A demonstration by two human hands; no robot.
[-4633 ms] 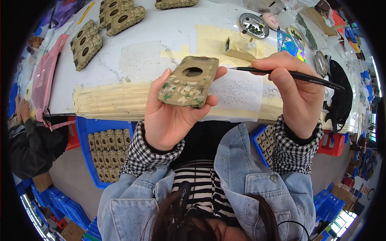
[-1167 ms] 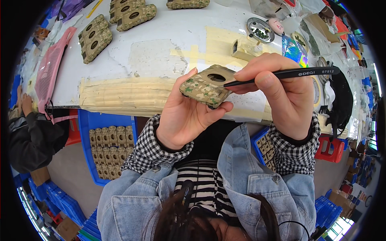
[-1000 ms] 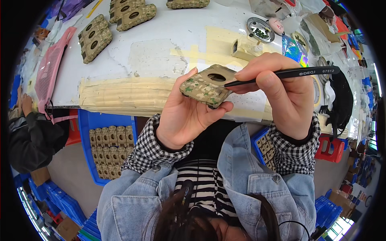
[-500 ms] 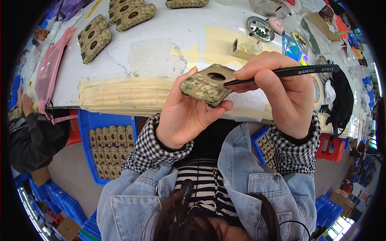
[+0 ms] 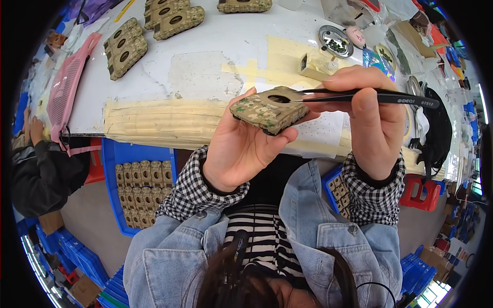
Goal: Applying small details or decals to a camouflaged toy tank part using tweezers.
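Observation:
My left hand (image 5: pixel 233 154) holds a camouflage-patterned casing (image 5: pixel 257 110) above the table's front edge, thumb and fingers at its sides. Its top face, with a dark oval hole, is turned up. My right hand (image 5: pixel 372 120) grips a pair of black tweezers (image 5: pixel 395 96) whose arms stand apart. The tweezer tips reach the hole's right side; whether they touch the casing or pinch anything small I cannot tell. More camouflage casings (image 5: pixel 125 49) lie at the table's far left, others (image 5: pixel 178 23) next to them, and one (image 5: pixel 244 5) at the back.
A round dish (image 5: pixel 335 41) of small dark pieces stands at the back right, near a small bottle (image 5: pixel 328 64). A pink mesh bag (image 5: pixel 69 84) hangs over the left side. Blue bins (image 5: pixel 109 174) of casings sit below the table. Another person's hand (image 5: pixel 36 130) shows far left.
The tweezers have lifted off the casing's face and shifted right to the hole, their arms spreading from nearly closed. The casing stays in my left hand, lying a little flatter.

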